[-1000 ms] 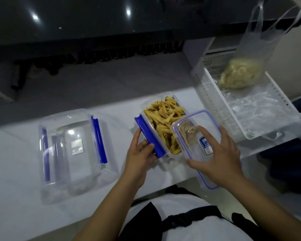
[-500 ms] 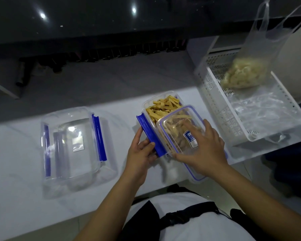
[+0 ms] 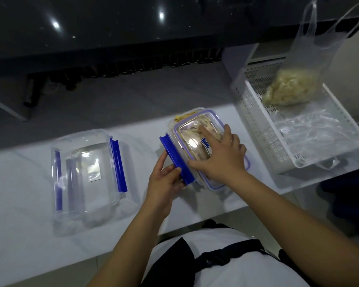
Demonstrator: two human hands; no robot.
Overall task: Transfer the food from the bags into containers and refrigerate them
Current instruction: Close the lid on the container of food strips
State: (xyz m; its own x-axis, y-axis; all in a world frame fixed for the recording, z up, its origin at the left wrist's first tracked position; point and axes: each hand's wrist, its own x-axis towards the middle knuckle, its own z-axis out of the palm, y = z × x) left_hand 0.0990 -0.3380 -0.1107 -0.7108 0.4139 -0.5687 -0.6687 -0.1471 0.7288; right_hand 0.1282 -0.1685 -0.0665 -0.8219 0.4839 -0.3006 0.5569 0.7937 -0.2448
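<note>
The right hand point(image 3: 222, 156) lies flat with fingers spread on the clear lid point(image 3: 192, 141), pressing it onto the container point(image 3: 174, 123) of yellow food strips point(image 3: 182, 117). The left hand point(image 3: 164, 181) pinches the blue clip point(image 3: 176, 160) on the container's left side, thumb and fingers curled around it. The container sits close to the counter's point(image 3: 29, 204) near edge (its near corner almost reaches it). A blue label on the lid is half hidden and unreadable. To the left, with open counter between, stands an empty box point(image 3: 85, 177) with blue clips. At the right end, a white basket point(image 3: 282, 154) overhangs the edge, holding a bag point(image 3: 292, 88) of pale food.
</note>
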